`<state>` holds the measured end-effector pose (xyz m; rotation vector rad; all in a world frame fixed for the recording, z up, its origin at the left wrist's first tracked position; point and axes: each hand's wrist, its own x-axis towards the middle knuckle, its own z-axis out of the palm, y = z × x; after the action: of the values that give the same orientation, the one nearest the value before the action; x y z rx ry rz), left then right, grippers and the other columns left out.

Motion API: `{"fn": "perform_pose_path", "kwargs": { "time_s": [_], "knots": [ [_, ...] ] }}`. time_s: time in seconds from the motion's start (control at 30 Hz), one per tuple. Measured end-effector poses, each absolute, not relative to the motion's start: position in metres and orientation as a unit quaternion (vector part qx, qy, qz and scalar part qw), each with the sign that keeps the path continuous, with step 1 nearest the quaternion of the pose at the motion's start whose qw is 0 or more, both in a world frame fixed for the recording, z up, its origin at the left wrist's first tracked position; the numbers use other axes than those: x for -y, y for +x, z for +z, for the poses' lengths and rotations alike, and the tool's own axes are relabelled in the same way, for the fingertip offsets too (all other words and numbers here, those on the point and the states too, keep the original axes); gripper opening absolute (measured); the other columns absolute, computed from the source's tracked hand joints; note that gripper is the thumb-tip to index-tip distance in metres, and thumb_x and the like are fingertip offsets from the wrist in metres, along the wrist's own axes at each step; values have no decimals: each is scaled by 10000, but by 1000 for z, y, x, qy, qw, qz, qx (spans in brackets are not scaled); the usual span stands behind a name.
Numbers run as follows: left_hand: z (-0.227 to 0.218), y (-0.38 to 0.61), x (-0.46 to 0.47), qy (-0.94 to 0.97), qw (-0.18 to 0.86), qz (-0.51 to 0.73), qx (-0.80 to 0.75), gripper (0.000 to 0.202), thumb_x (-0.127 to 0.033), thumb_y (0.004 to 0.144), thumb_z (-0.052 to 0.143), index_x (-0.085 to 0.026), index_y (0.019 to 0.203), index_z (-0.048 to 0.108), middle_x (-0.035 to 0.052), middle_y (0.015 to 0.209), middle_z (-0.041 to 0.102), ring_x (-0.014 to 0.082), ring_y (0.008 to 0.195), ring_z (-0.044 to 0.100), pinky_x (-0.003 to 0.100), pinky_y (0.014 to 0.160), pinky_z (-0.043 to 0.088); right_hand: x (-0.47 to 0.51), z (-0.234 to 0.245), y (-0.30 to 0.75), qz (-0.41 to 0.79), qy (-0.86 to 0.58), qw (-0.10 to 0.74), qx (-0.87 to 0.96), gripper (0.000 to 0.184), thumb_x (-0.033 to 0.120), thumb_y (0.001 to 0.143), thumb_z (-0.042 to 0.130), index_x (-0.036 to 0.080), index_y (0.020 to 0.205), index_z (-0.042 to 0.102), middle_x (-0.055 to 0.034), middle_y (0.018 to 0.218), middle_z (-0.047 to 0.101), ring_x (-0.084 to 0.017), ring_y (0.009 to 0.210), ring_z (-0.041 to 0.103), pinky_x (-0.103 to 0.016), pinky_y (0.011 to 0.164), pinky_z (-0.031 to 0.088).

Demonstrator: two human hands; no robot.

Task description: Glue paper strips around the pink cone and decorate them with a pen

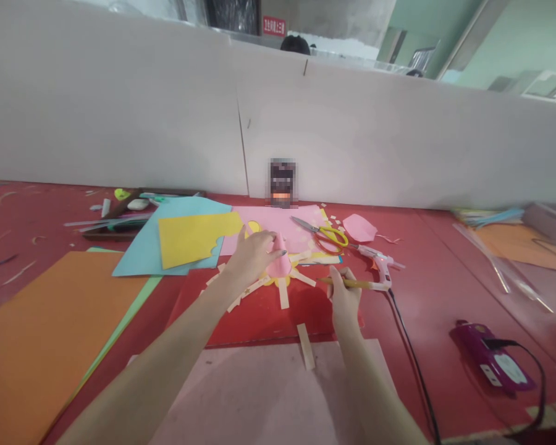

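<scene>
A pink paper cone [279, 264] stands on a yellow scalloped paper piece [272, 282], with pale strips [283, 293] fanned out around it. My left hand [250, 252] reaches in from the left, its thumb and fingers closed about the cone's upper part. In my right hand [345, 295] is a pencil [352, 283], held between closed fingers with its tip pointing left toward the strips. Beneath the cone and strips lies a red board [259, 324]. A loose pale strip [306, 346] rests across the board's front edge.
Scissors [322, 232] lie on pink paper behind the cone. Right of my right hand stands a glue gun [380, 266], its black cord running forward. A purple power socket [493, 358] is at right. Orange [65, 327], blue [139, 247] and yellow sheets [189, 238] cover the left.
</scene>
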<state>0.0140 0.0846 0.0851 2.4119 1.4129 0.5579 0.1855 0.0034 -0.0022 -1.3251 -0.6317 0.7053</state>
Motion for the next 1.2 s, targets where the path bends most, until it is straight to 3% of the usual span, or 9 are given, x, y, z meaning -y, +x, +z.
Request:
{"fn": "perform_pose_path", "kwargs": {
  "time_s": [0.1,0.2,0.3,0.4,0.5,0.57,0.73,0.93,1.2],
  "knots": [
    [87,15,-85,842,156,174,-486,170,-297,855,439,-215,918,575,19,1009,658,187,1022,562,507,1066,62,-3,-3,185,317,-592,686,281,362,389,747,596,206,546,356,105,329,346,-55,325,281,-199,372,198],
    [85,14,-83,839,166,190,-482,262,-272,835,493,-225,1092,512,35,1144,601,189,1103,513,508,1069,82,-2,-2,185,318,-596,681,283,364,392,750,594,205,546,357,102,335,354,-54,327,290,-197,371,204],
    [81,9,-72,809,127,290,-495,395,-265,829,512,-230,1212,419,66,1255,504,196,1173,439,421,1029,263,-2,-1,186,310,-607,673,287,363,403,753,588,206,548,361,101,344,343,-54,337,291,-197,370,213],
    [71,1,-53,786,76,362,-495,270,-247,879,419,-205,1142,463,73,1145,535,185,1094,477,340,925,385,-3,-3,185,321,-611,666,284,369,428,747,590,210,558,360,109,354,309,-50,332,267,-196,352,194],
    [52,-6,-30,840,72,282,-457,194,-217,890,375,-202,1002,533,51,991,583,188,961,535,336,833,436,-5,-6,181,339,-603,655,304,392,464,737,596,213,561,351,114,372,285,-48,329,255,-195,340,185],
    [35,-8,-15,881,63,208,-421,223,-206,891,367,-179,1024,544,61,982,596,191,918,556,338,797,455,-5,-7,176,351,-592,641,340,401,475,736,600,213,562,352,111,373,301,-52,336,276,-195,349,212],
    [2,-5,9,921,14,79,-382,313,-160,887,350,-164,1134,542,90,1198,556,226,1015,554,369,801,471,-3,-5,165,379,-555,596,438,340,457,759,592,202,612,422,90,410,412,-66,373,371,-197,403,301],
    [-6,-1,22,910,-43,50,-410,427,-78,826,390,-170,1228,502,93,1297,505,254,1017,567,389,760,503,-3,-7,158,391,-536,584,468,292,440,835,477,207,660,457,87,428,415,-75,371,397,-202,410,309],
    [-6,0,29,914,-39,8,-404,498,-26,782,333,-132,1240,498,111,1297,506,265,995,567,414,785,494,-3,-14,151,392,-554,538,500,235,371,779,570,221,658,435,71,475,496,-93,422,470,-211,453,366]
  ]
}}
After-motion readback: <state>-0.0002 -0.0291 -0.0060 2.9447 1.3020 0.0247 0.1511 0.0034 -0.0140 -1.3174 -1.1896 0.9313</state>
